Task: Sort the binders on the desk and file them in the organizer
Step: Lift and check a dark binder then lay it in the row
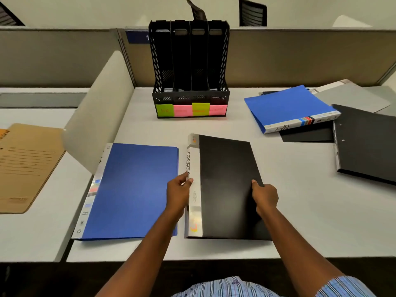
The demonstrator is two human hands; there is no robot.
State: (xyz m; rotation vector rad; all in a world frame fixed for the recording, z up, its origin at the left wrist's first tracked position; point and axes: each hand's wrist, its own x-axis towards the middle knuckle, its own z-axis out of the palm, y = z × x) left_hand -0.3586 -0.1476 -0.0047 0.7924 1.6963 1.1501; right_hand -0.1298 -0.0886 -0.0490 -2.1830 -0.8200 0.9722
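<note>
A black binder (225,181) with a white spine marked SPORT lies in front of me, its spine edge raised. My left hand (179,194) grips the spine and my right hand (264,197) grips the right edge. To its left a blue binder (132,189) lies flat. A second blue binder (289,108), spine marked HR, rests at the right on black folders. The black organizer (189,67) stands at the back centre with four slots, green and pink sticky labels along its front.
A large black binder (368,144) lies at the far right, with grey folders (351,97) behind it. A white divider panel (100,103) bounds the desk on the left; beyond it lies a brown paper folder (25,163). Partition walls stand behind.
</note>
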